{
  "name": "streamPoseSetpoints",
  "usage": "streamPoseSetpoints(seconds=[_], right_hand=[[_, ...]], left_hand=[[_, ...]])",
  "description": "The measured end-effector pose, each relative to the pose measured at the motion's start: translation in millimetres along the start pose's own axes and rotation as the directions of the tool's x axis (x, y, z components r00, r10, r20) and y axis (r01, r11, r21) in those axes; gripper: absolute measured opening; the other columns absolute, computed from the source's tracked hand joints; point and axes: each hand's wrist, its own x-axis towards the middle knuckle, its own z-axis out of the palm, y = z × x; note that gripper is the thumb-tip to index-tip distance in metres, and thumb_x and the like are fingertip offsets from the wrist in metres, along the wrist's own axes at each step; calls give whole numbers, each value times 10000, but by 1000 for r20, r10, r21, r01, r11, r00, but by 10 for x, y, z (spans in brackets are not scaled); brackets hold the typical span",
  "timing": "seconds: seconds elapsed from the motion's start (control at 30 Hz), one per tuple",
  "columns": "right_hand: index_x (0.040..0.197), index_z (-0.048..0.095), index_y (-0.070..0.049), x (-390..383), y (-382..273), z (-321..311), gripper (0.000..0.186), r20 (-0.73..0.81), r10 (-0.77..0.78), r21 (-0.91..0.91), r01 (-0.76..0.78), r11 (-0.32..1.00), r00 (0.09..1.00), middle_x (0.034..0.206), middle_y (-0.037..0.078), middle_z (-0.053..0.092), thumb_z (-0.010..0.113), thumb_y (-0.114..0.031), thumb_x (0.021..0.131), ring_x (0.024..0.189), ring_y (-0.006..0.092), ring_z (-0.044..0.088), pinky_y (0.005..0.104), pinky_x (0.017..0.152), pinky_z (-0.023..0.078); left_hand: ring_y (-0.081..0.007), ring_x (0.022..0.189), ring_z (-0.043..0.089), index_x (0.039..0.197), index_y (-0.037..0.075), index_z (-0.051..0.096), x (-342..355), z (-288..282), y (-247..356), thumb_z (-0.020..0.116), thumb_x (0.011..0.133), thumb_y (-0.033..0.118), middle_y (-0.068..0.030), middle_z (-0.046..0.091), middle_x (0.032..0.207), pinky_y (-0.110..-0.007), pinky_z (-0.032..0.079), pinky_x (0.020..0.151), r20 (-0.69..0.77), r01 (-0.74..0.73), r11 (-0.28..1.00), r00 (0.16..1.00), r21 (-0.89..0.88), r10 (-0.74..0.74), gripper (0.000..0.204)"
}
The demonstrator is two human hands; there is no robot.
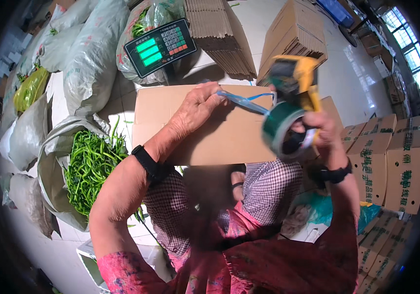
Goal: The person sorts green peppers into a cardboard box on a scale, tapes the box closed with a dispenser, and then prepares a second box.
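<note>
A brown cardboard box lies in front of my knees, its broad closed face up. My left hand is over the box's far part, thumb and fingers closed on the end of a bluish strip of tape. That strip runs right, over the box, to a yellow and black tape dispenser. My right hand grips the dispenser above the box's right end. On it sits a large green tape roll, slightly blurred.
Left stands an open sack of green chili peppers. A scale display is beyond the box, beside flattened cartons and another carton stack. Full sacks lie far left; printed boxes are stacked right.
</note>
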Motion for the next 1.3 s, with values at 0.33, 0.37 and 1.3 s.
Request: streamPoseSetpoints(seconds=[0.33,0.37,1.3], right_hand=[[1274,505,15,172,-84,85,590,-7,151,-252,-148,956,989,928,41,610,665,-104,718,668,69,576,188,615,489],[1268,505,15,102,-242,-35,601,-58,74,-307,-88,947,996,899,44,607,660,-120,703,639,68,574,185,563,478],[1238,468,-23,684,451,680,583,169,-74,-809,181,559,983,1087,96,594,757,-196,762,1023,165,567,322,908,454]], left_hand=[[-246,1189,513,1152,29,624,7,0,46,562,936,195,-135,598,1216,-368,384,1041,101,8,994,995,105,-19,280],[-266,1211,506,1137,31,626,-10,18,69,580,904,160,-148,589,1227,-380,379,1055,56,-47,987,998,153,39,270],[-327,1016,606,1219,5,555,-222,-270,97,576,890,109,-185,615,1116,-399,477,917,-255,84,996,963,-7,-83,346]])
